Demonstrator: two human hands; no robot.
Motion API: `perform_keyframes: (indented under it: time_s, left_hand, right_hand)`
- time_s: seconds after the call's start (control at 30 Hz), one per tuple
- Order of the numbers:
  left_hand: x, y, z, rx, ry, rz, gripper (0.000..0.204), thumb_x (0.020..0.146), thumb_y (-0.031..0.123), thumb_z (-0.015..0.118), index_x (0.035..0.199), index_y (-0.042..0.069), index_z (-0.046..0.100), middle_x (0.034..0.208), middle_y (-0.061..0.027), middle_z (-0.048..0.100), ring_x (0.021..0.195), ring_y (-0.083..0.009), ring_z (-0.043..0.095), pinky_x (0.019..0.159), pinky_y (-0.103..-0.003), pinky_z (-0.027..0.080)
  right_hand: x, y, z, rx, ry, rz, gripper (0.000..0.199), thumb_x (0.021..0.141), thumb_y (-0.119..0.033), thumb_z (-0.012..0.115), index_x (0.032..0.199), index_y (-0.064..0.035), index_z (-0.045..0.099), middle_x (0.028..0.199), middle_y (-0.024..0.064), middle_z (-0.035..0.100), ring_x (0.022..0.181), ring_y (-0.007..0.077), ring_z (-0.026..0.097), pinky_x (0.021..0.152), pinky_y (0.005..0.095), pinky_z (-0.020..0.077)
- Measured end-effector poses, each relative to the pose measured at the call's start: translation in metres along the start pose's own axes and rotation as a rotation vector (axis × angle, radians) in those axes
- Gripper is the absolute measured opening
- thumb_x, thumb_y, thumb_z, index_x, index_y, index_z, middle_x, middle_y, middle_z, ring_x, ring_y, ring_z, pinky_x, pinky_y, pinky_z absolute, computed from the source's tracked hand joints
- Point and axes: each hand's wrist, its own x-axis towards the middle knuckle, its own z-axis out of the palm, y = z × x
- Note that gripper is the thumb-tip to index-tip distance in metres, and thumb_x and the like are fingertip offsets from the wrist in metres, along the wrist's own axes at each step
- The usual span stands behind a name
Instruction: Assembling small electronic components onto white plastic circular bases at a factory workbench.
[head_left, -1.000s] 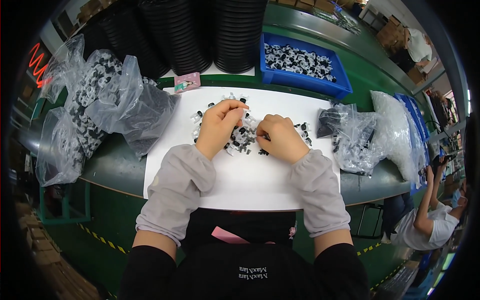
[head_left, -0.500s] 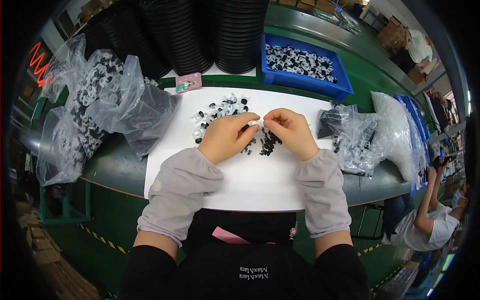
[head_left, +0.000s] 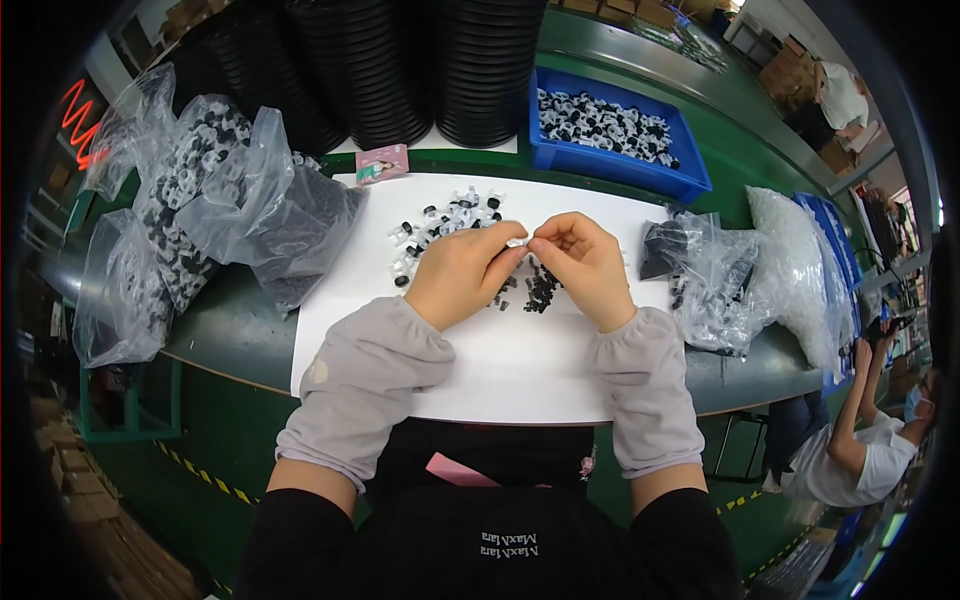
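Observation:
Over the white sheet [head_left: 480, 375], my left hand [head_left: 462, 275] pinches a small white plastic part [head_left: 517, 242] between thumb and forefinger. My right hand [head_left: 585, 265] is closed too, its thumb and fingertip pressed together right against that part's right side; whatever it grips is too small to make out. Beyond my left hand lies a loose heap of white plastic parts with black rings [head_left: 463, 210]. Just below the fingertips is a pile of small black pieces [head_left: 541, 288], partly covered by my hands.
A blue bin [head_left: 625, 178] of similar parts stands at the back right. Filled clear bags [head_left: 215, 200] sit on the left, more bags [head_left: 715, 275] on the right. A pink box [head_left: 382, 164] and tall black stacked discs [head_left: 380, 80] are behind. A person [head_left: 850, 445] sits at far right.
My two hands have come together: the right fingertips, apart from the left before, now meet at the small white part. The whole view has shifted slightly.

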Motion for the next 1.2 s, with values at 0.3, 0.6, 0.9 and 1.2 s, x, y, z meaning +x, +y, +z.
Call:
perform_keyframes:
  time_s: [0.3,0.6,0.9,1.2]
  left_hand:
    - [-0.004,-0.001,0.004,-0.342,-0.055,-0.214,0.016,0.092,0.014,0.059,0.104,0.004,0.060,0.076,-0.0061,0.063,0.058,-0.0119,0.056,0.053,-0.026,0.044]
    - [0.007,0.004,-0.008,-1.375,-0.059,-0.849,0.026,0.098,0.032,0.048,0.102,0.007,0.052,0.069,-0.0026,0.053,0.051,-0.0062,0.040,0.048,-0.019,0.036]
    - [0.001,-0.004,-0.001,-1.481,-0.215,-0.857,0.034,0.100,0.039,0.042,0.103,0.007,0.053,0.078,-0.0017,0.055,0.065,-0.0065,0.046,0.057,-0.021,0.041]
    - [0.000,-0.003,0.002,-1.508,-0.106,-0.732,0.020,0.098,0.026,0.051,0.100,0.006,0.055,0.084,-0.0003,0.055,0.074,-0.0078,0.049,0.069,-0.023,0.044]
  right_hand:
    - [-0.005,-0.009,0.006,-0.032,0.088,0.032,0.006,0.085,-0.003,0.064,0.087,0.0020,0.061,0.092,0.0041,0.061,0.079,0.0076,0.055,0.068,0.0205,0.0440]
    - [-0.004,-0.008,0.016,-0.413,0.171,-0.642,0.014,0.074,0.003,0.066,0.088,-0.0022,0.064,0.098,0.0094,0.062,0.085,0.0213,0.060,0.069,0.0293,0.0470]
    - [-0.004,-0.005,0.020,-0.632,0.204,-0.715,0.018,0.073,0.005,0.066,0.088,-0.0036,0.063,0.094,0.0092,0.066,0.084,0.0255,0.062,0.077,0.0326,0.0461]
    - [-0.004,-0.003,0.022,-0.699,0.286,-0.732,0.020,0.072,0.005,0.067,0.090,-0.0040,0.065,0.095,0.0085,0.065,0.086,0.0248,0.061,0.076,0.0324,0.0460]
